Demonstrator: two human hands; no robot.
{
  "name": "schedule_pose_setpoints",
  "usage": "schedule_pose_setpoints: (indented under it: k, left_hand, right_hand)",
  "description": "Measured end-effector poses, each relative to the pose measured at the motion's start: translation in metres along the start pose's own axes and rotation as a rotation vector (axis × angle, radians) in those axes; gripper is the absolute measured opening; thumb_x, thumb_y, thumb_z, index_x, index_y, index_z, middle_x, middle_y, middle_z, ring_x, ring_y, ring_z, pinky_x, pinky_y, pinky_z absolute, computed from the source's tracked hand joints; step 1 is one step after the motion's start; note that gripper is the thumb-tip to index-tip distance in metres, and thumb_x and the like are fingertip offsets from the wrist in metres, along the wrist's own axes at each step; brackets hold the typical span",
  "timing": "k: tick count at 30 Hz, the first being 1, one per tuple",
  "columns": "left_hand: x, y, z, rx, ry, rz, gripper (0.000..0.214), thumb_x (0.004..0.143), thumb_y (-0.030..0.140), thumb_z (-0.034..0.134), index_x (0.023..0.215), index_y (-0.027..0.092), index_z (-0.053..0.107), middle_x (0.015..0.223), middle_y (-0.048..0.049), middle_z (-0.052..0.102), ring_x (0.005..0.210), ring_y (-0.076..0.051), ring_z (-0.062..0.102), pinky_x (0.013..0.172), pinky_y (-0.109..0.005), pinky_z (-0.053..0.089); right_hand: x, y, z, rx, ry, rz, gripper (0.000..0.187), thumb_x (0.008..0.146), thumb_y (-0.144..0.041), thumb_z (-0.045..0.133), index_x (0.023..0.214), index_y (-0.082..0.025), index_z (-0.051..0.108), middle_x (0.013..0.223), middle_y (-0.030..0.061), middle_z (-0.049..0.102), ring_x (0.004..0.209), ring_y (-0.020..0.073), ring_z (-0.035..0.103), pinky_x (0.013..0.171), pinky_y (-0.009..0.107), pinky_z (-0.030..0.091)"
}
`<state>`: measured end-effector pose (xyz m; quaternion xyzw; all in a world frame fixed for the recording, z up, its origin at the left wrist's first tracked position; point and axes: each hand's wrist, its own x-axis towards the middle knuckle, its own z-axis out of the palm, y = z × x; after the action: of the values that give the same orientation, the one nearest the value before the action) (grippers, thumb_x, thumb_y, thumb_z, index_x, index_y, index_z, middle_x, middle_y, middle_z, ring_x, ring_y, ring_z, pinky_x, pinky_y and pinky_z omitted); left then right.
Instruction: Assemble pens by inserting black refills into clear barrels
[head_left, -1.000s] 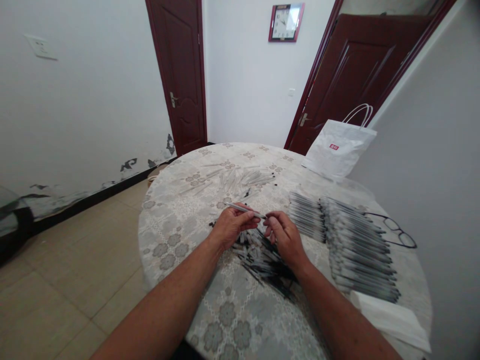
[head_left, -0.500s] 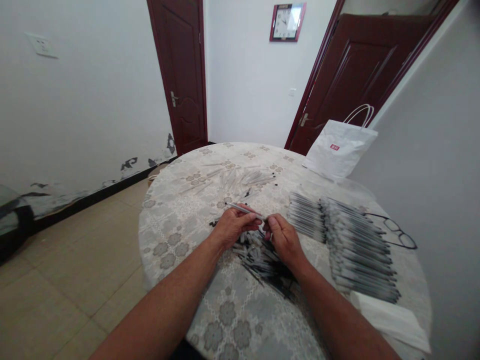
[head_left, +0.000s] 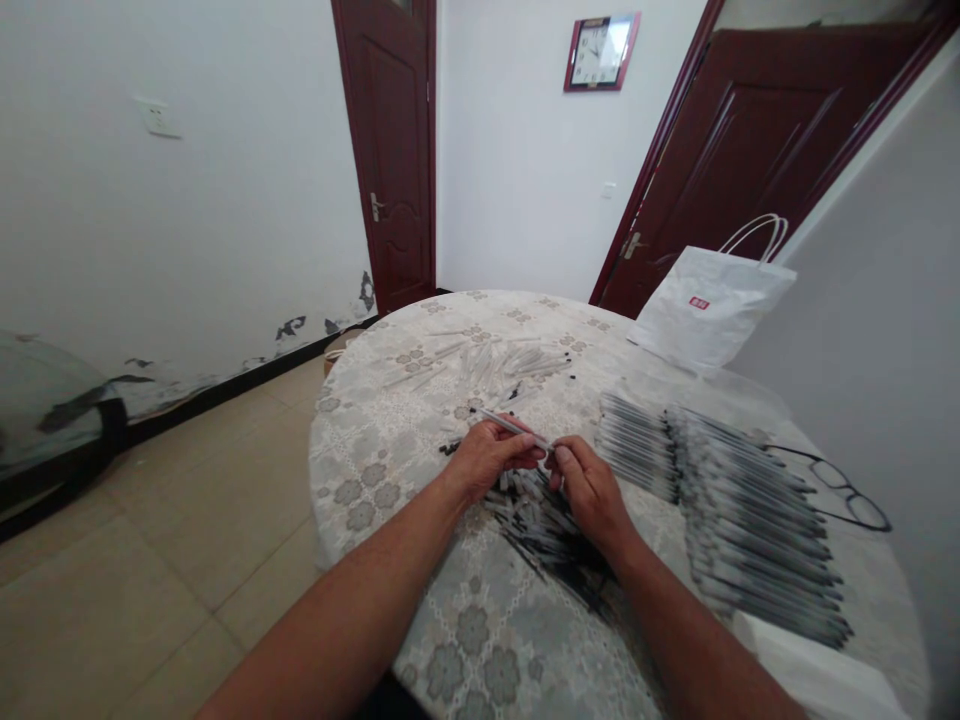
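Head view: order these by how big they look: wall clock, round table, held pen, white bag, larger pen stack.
1. Round table
2. White bag and larger pen stack: too alike to rank, and the stack is nearer the camera
3. Wall clock
4. Held pen

1. The right hand's point(head_left: 589, 488) fingers point(head_left: 564, 458) now cover the end of the pen point(head_left: 501, 421); a second ago its dark tip showed just beside them.
2. The view has turned left, so the desk point(head_left: 450, 605), bag point(head_left: 712, 310) and clock point(head_left: 601, 52) appear farther right.
3. The glasses point(head_left: 850, 492) come nearer the right edge.
4. The white packet point(head_left: 817, 665) now runs off the bottom.
5. The socket point(head_left: 159, 118) sits farther in from the left edge.
6. More of a dark curved object point(head_left: 112, 430) shows at left.
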<state>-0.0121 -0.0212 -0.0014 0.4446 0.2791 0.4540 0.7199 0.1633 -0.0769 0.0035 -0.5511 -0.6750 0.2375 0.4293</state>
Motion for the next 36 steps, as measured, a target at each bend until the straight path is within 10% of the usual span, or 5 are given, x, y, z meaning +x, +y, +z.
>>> schedule_pose_setpoints:
  k: [30,36]
  left_hand:
    - [0.002,0.003,-0.002,0.047,0.016,0.032,0.035,0.067,0.035,0.083,0.087,0.012,0.065,0.077,-0.0040,0.067,0.068,-0.016,0.067,0.069,-0.034,0.058]
    - [-0.003,0.011,0.000,0.325,0.002,0.110,0.032,0.074,0.041,0.076,0.088,0.014,0.068,0.065,-0.0016,0.065,0.057,-0.014,0.062,0.061,-0.027,0.052]
  right_hand:
    - [0.000,0.004,0.001,0.097,-0.091,0.005,0.033,0.101,-0.039,0.035,0.081,-0.022,0.055,0.061,-0.0030,0.059,0.056,0.0137,0.054,0.059,0.025,0.042]
    - [0.001,-0.004,-0.003,-0.181,0.033,-0.247,0.018,0.094,-0.033,0.053,0.104,-0.020,0.061,0.089,0.0038,0.067,0.076,0.0169,0.062,0.074,0.027,0.046]
